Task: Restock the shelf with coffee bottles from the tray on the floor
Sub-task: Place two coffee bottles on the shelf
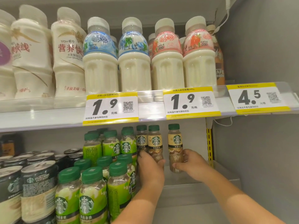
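Observation:
Three beige-labelled coffee bottles with green caps stand at the back of the lower shelf [202, 188]. My left hand [149, 167] grips the lower part of the middle coffee bottle [154, 141]; another coffee bottle [141, 139] stands right beside it on the left. My right hand [189, 164] holds the base of a third coffee bottle [175, 141], which stands apart to the right. The tray on the floor is out of view.
Green-labelled bottles [90, 199] fill the shelf left of my hands, with dark cans [37, 183] further left. Milk drink bottles [134, 62] line the upper shelf above price tags [111, 109]. Bare shelf floor lies right of my right hand, up to the grey side wall [258, 143].

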Demonstrator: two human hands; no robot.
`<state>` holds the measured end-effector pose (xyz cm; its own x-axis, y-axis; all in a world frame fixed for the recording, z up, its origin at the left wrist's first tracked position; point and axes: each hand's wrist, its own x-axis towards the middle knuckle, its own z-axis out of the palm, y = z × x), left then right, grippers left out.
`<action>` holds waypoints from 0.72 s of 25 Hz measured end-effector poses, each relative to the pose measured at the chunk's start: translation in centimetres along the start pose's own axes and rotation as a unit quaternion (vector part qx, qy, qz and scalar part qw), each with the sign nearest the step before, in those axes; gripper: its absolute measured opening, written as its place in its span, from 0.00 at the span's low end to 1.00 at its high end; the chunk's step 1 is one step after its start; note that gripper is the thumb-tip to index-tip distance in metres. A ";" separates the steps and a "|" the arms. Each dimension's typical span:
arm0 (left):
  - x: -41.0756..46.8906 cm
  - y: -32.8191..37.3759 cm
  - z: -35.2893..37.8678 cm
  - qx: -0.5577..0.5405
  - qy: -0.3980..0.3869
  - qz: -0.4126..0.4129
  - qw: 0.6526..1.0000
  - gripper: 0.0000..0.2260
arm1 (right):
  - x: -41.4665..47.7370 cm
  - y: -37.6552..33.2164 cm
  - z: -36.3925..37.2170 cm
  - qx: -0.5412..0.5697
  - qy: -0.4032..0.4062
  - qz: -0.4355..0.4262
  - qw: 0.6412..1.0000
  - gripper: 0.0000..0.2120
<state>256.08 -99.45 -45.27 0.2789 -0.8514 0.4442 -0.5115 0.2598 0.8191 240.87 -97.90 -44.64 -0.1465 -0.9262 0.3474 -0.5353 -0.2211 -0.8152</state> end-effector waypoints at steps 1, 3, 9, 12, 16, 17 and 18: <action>0.1 0.0 0.1 0.001 0.005 0.003 1.000 0.26 | 0.2 0.0 0.1 0.002 0.007 0.000 1.000 0.17; 0.4 -0.1 0.2 0.020 0.012 0.010 1.000 0.27 | 0.6 0.1 0.4 0.010 0.010 -0.004 1.000 0.17; 1.1 0.0 0.6 0.080 0.016 0.014 0.997 0.26 | 1.6 0.5 0.9 0.005 0.023 -0.016 1.000 0.14; 1.3 -0.1 0.8 0.086 0.021 0.015 0.996 0.25 | 1.9 0.5 1.1 0.003 0.023 -0.019 1.000 0.13; 1.4 0.0 0.9 0.089 0.017 0.021 0.996 0.25 | 2.4 0.5 1.4 -0.006 0.038 -0.025 0.999 0.14; 1.4 0.1 1.0 0.089 0.015 0.022 0.996 0.25 | 2.5 0.5 1.4 -0.006 0.041 -0.025 0.999 0.14; 1.5 0.1 0.9 0.090 0.011 0.021 0.996 0.25 | 2.6 0.4 1.4 -0.004 0.043 -0.023 0.999 0.15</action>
<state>255.69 -101.11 -44.88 0.2712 -0.8301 0.4871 -0.6597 0.2082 0.7221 241.45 -100.81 -44.76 -0.1916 -0.8857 0.4229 -0.5491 -0.2604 -0.7942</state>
